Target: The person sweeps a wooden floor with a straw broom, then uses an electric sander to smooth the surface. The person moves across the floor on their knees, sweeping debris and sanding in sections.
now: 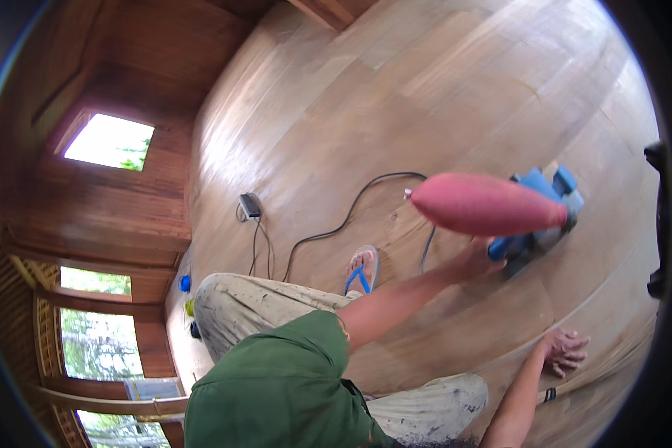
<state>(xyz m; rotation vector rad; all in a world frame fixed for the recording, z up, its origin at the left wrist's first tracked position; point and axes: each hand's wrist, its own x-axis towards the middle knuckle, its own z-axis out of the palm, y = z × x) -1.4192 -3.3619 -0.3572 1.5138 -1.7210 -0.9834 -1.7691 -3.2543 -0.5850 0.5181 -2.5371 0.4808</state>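
Note:
My left hand [488, 255] is wrapped round the rear handle of a blue power sander [534, 179] standing on the wood-plank floor. A full, pink dust bag [485, 204] sticks out from the sander toward the left and hides part of it. The lower side of the tool is blurred. Lower right, my right hand [564, 349] rests on the floor with its fingers spread, holding nothing. Beside that wrist lies a pale, stick-like thing with a dark banded end [549, 394]; its kind is unclear.
A black cord [343, 224] curves over the floor [336, 134] behind the sander. Farther left lies a dark plug block [249, 205] with wires. My foot in a blue-strapped flip-flop [363, 269] is planted near the cord. Wooden walls [119, 205] with windows line the left.

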